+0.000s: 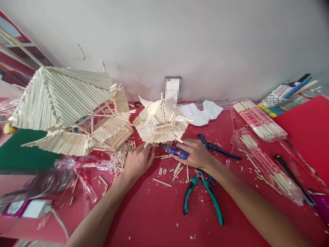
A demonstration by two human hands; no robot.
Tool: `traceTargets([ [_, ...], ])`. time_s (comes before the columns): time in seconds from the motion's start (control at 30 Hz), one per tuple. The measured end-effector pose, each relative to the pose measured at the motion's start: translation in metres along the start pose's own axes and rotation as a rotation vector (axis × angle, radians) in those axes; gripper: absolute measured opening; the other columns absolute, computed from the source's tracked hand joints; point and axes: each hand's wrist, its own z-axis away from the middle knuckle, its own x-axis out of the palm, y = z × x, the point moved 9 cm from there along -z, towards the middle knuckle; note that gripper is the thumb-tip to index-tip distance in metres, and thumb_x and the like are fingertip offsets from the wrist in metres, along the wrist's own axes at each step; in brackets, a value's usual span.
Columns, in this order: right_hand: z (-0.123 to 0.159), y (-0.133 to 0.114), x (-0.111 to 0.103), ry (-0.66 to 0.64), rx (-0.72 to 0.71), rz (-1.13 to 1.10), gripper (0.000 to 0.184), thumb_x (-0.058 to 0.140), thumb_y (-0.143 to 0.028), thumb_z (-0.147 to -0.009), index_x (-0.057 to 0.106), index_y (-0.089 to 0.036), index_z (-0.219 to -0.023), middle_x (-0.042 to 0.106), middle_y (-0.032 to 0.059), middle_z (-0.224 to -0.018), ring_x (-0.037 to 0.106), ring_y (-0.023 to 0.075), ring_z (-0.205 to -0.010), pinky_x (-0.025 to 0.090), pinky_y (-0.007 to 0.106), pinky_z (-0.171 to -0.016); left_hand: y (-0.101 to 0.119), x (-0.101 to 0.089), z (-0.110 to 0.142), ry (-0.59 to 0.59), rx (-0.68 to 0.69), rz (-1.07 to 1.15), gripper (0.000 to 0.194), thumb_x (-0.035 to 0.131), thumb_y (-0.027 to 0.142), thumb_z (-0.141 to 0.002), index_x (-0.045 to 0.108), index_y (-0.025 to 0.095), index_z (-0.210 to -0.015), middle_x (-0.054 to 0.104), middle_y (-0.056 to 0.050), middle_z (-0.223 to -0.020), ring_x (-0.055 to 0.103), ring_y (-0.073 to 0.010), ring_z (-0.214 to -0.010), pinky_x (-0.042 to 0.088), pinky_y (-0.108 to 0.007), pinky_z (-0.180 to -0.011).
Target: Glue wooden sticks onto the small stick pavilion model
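Observation:
A small pagoda-like model [161, 125] made of thin wooden sticks stands on the red table in front of me. At its lower front left edge is my left hand [138, 159], fingers curled together with the tips reaching to the eave; what they pinch is hidden. My right hand [194, 153] is wrapped around a blue glue gun [179, 152] with orange parts, its dark nozzle directed left at the model's lower front. Short cut sticks [177, 171] lie below the hands. Green-handled pliers [199, 174] rest nearer to me, beneath my right wrist.
A larger stick-built house [74, 103] stands at the left over a green board [31, 149]. Blue-handled cutters [221, 148], packs of chopsticks [259, 120] and a black cutter knife [293, 178] lie to the right. White tissue [202, 113] lies at the wall. A white plug block [36, 208] with a cable sits lower left.

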Motion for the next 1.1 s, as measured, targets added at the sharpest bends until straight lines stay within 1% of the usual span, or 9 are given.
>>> traceTargets([
  [0.27,-0.0005,-0.0016,-0.0022,0.01,-0.028,-0.005,0.029,0.06,-0.041,-0.096,0.073,-0.015,-0.092,0.069,0.0055,-0.076,0.061,0.0151,-0.064,0.044,0.027,-0.056,0.0006,0.0039,-0.0012,0.017,0.018,-0.012,0.032,0.042,0.03,-0.102,0.072,0.019,-0.103,0.073,-0.008,-0.08,0.07,-0.02,-0.072,0.035,-0.028,-0.054],
  [0.4,0.0002,-0.0001,-0.0041,0.04,0.001,-0.022,0.026,0.062,-0.039,-0.095,0.073,-0.016,-0.092,0.069,0.0055,-0.077,0.061,0.0152,-0.065,0.044,0.027,-0.058,-0.0001,0.0057,-0.0015,-0.001,0.008,-0.001,0.029,0.043,0.03,-0.101,0.071,0.02,-0.103,0.073,-0.008,-0.081,0.07,-0.0201,-0.073,0.035,-0.027,-0.055],
  [0.6,0.001,0.0,-0.0035,0.036,0.02,-0.037,0.023,0.062,-0.039,-0.095,0.073,-0.018,-0.093,0.068,0.0054,-0.079,0.061,0.0162,-0.068,0.046,0.028,-0.062,-0.0002,0.0033,-0.0014,0.004,0.0,0.008,0.028,0.045,0.031,-0.1,0.071,0.02,-0.101,0.072,-0.008,-0.079,0.069,-0.02,-0.071,0.035,-0.027,-0.054],
  [0.7,0.001,-0.0006,-0.0042,0.04,0.015,-0.026,0.023,0.062,-0.038,-0.095,0.072,-0.018,-0.092,0.068,0.0057,-0.079,0.061,0.0165,-0.068,0.046,0.028,-0.062,0.0008,0.0021,-0.0006,0.017,0.012,-0.003,0.029,0.044,0.031,-0.101,0.071,0.02,-0.102,0.072,-0.007,-0.078,0.069,-0.02,-0.071,0.035,-0.027,-0.054],
  [1.1,-0.0002,-0.0013,-0.0058,0.045,0.012,-0.005,0.023,0.061,-0.038,-0.095,0.07,-0.018,-0.087,0.068,0.0055,-0.077,0.06,0.0165,-0.067,0.045,0.029,-0.06,-0.0012,0.0045,-0.0006,0.006,0.001,0.015,0.027,0.045,0.031,-0.1,0.07,0.021,-0.103,0.072,-0.007,-0.08,0.069,-0.0204,-0.072,0.036,-0.027,-0.055],
])
